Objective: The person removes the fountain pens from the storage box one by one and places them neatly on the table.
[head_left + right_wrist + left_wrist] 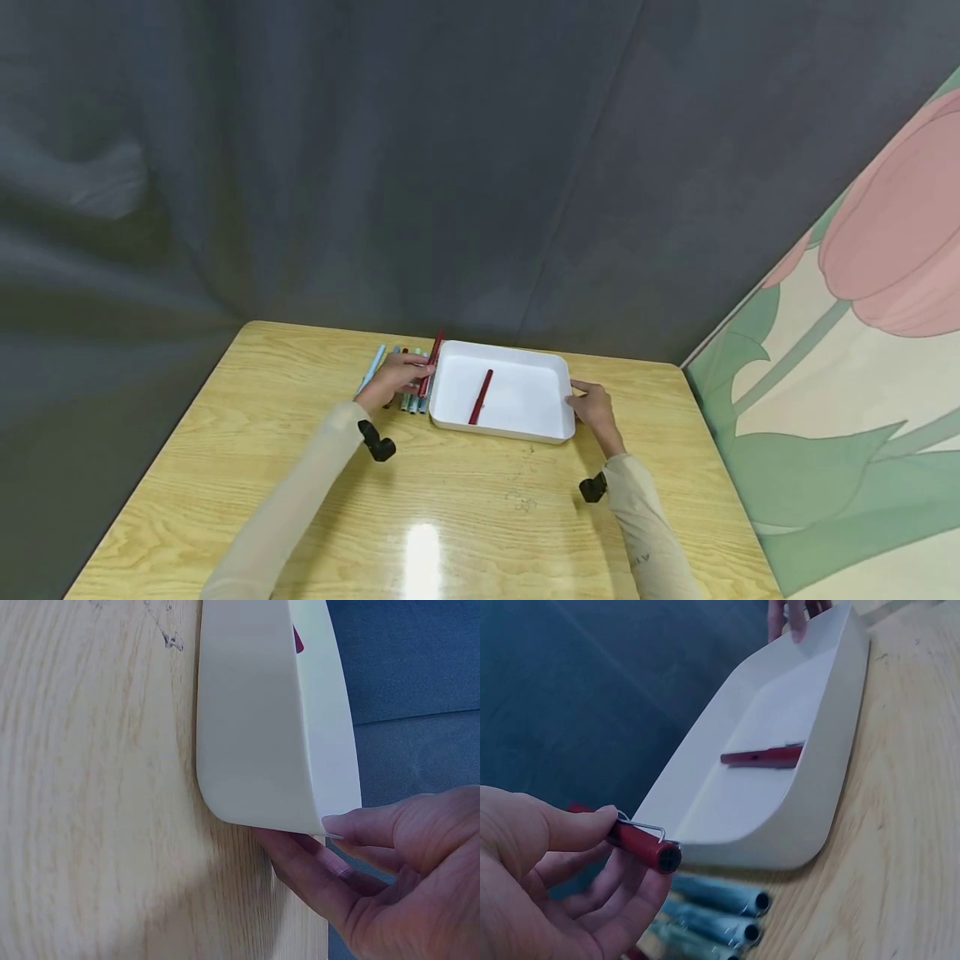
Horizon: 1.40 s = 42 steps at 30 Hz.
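My left hand (399, 375) pinches a red pen (639, 844) with a wire clip between thumb and fingers, just off the left wall of a white tray (528, 402). A second red pen (481, 397) lies inside the tray, left of its middle. Below the left hand, several blue and green pens (720, 894) lie side by side on the table, partly hidden by that hand. At the tray's right end, my right hand (420, 862) grips the wall, thumb on the rim and fingers against the outside near the bottom edge.
A light blue pen (372, 367) lies at the left of the row. The wooden table (450, 483) ends at the back against a dark grey curtain (420, 167). A flower-patterned cloth (825, 450) hangs along the right side.
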Tool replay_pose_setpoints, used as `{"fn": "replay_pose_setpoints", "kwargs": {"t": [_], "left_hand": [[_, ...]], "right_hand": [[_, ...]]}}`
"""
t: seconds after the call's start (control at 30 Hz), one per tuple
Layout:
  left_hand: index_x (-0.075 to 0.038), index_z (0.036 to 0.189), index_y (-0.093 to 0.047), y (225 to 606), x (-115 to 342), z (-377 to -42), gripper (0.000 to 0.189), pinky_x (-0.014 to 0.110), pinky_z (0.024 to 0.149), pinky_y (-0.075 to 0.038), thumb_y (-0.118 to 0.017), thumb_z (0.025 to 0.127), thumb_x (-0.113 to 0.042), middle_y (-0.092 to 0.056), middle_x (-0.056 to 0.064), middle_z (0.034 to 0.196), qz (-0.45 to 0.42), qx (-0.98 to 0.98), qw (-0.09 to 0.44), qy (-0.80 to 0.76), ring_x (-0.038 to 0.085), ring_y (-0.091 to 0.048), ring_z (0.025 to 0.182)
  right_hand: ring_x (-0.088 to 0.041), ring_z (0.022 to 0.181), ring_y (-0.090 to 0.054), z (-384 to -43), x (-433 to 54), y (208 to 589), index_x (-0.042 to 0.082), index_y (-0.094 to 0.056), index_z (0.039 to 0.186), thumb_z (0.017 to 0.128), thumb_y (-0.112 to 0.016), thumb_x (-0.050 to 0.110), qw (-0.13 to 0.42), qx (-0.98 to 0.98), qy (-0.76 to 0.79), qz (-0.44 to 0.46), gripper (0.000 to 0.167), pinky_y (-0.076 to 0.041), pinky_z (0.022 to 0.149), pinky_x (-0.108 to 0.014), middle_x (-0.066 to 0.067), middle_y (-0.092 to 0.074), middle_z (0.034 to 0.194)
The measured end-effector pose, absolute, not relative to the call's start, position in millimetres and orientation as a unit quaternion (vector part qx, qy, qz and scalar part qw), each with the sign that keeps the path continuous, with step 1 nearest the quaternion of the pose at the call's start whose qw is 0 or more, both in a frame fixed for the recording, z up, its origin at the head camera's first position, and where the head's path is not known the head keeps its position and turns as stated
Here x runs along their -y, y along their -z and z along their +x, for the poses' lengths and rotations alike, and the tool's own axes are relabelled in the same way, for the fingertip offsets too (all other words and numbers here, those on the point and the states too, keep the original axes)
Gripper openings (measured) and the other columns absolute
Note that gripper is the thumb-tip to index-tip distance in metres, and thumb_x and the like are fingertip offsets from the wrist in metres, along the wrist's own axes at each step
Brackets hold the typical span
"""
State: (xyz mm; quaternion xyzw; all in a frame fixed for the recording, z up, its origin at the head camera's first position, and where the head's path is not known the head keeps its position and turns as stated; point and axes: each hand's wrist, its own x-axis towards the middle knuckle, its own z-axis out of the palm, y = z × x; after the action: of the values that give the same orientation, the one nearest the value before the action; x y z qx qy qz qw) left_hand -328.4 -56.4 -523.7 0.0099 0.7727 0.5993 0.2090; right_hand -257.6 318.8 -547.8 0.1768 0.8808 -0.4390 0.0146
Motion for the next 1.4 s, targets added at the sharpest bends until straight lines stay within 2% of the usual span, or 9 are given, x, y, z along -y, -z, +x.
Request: {"fn": "replay_pose_setpoints", "kwargs": {"t": [0.3, 0.37, 0.47, 0.6, 0.73, 0.87, 1.07, 1.23, 1.4], "left_hand": [[0.008, 0.140, -0.061, 521.8, 87.5, -330.0, 0.042, 0.041, 0.087, -0.060, -0.063, 0.105, -0.015, -0.057, 0.028, 0.146, 0.005, -0.811, 0.153, -0.564, 0.038, -0.065, 0.121], [0.010, 0.136, -0.063, 522.5, 91.5, -329.1, 0.039, 0.042, 0.086, -0.060, -0.063, 0.105, -0.013, -0.061, 0.029, 0.141, 0.012, -0.825, 0.137, -0.548, 0.040, -0.067, 0.117], [0.010, 0.130, -0.067, 525.8, 97.2, -328.9, 0.035, 0.043, 0.082, -0.060, -0.063, 0.103, -0.012, -0.069, 0.029, 0.127, 0.016, -0.846, 0.112, -0.521, 0.039, -0.071, 0.105], [0.007, 0.130, -0.069, 531.6, 105.9, -329.8, 0.035, 0.040, 0.077, -0.059, -0.065, 0.103, -0.014, -0.073, 0.025, 0.120, 0.005, -0.866, 0.094, -0.492, 0.034, -0.072, 0.098], [0.004, 0.134, -0.068, 534.7, 116.9, -331.7, 0.037, 0.034, 0.068, -0.054, -0.066, 0.103, -0.016, -0.073, 0.025, 0.119, -0.010, -0.876, 0.079, -0.475, 0.032, -0.072, 0.094], [0.004, 0.133, -0.068, 535.2, 132.9, -333.2, 0.036, 0.030, 0.060, -0.049, -0.066, 0.103, -0.016, -0.074, 0.025, 0.113, -0.014, -0.886, 0.069, -0.458, 0.031, -0.072, 0.087], [0.006, 0.128, -0.070, 536.8, 156.0, -335.1, 0.035, 0.029, 0.059, -0.046, -0.066, 0.102, -0.017, -0.076, 0.023, 0.108, -0.008, -0.905, 0.072, -0.419, 0.030, -0.071, 0.083], [0.007, 0.123, -0.070, 540.4, 166.5, -334.6, 0.033, 0.034, 0.064, -0.047, -0.067, 0.101, -0.017, -0.076, 0.023, 0.108, -0.022, -0.906, 0.080, -0.414, 0.032, -0.070, 0.086], [0.008, 0.118, -0.070, 548.3, 172.1, -334.6, 0.029, 0.033, 0.064, -0.048, -0.069, 0.100, -0.014, -0.075, 0.024, 0.104, -0.021, -0.903, 0.087, -0.420, 0.028, -0.069, 0.079]], "right_hand": [[-0.033, 0.082, -0.075, -257.6, -320.5, 550.1, -0.006, -0.058, 0.144, 0.099, -0.062, -0.001, 0.016, -0.873, 0.457, 0.168, 0.046, -0.064, 0.066, -0.038, -0.034, -0.069, 0.112], [-0.029, 0.076, -0.074, -255.5, -320.7, 547.7, -0.008, -0.058, 0.143, 0.098, -0.062, -0.001, 0.012, -0.874, 0.459, 0.162, 0.045, -0.063, 0.062, -0.036, -0.033, -0.071, 0.105], [-0.024, 0.073, -0.073, -252.6, -321.4, 545.7, -0.010, -0.058, 0.142, 0.098, -0.060, -0.002, 0.006, -0.877, 0.456, 0.152, 0.045, -0.062, 0.059, -0.035, -0.033, -0.072, 0.105], [-0.030, 0.079, -0.075, -252.3, -323.8, 547.4, -0.008, -0.058, 0.143, 0.098, -0.060, 0.000, 0.006, -0.881, 0.446, 0.158, 0.045, -0.063, 0.062, -0.036, -0.036, -0.069, 0.116], [-0.036, 0.084, -0.076, -254.0, -325.8, 550.2, -0.007, -0.059, 0.143, 0.099, -0.060, 0.000, 0.004, -0.886, 0.434, 0.164, 0.044, -0.064, 0.063, -0.038, -0.038, -0.068, 0.118], [-0.029, 0.077, -0.075, -254.5, -325.8, 550.6, -0.007, -0.059, 0.142, 0.099, -0.062, 0.000, 0.005, -0.887, 0.430, 0.165, 0.044, -0.064, 0.063, -0.039, -0.037, -0.069, 0.116], [-0.018, 0.065, -0.070, -253.7, -324.2, 550.8, -0.007, -0.059, 0.143, 0.099, -0.061, 0.000, 0.007, -0.888, 0.427, 0.170, 0.044, -0.063, 0.062, -0.039, -0.036, -0.069, 0.112], [-0.025, 0.072, -0.073, -254.3, -319.8, 547.7, -0.007, -0.058, 0.144, 0.100, -0.061, 0.000, 0.006, -0.887, 0.430, 0.166, 0.044, -0.064, 0.064, -0.040, -0.037, -0.069, 0.115], [-0.035, 0.085, -0.076, -257.2, -316.9, 549.3, -0.006, -0.058, 0.144, 0.101, -0.061, 0.001, 0.010, -0.885, 0.437, 0.162, 0.044, -0.064, 0.066, -0.040, -0.037, -0.067, 0.120]]}}
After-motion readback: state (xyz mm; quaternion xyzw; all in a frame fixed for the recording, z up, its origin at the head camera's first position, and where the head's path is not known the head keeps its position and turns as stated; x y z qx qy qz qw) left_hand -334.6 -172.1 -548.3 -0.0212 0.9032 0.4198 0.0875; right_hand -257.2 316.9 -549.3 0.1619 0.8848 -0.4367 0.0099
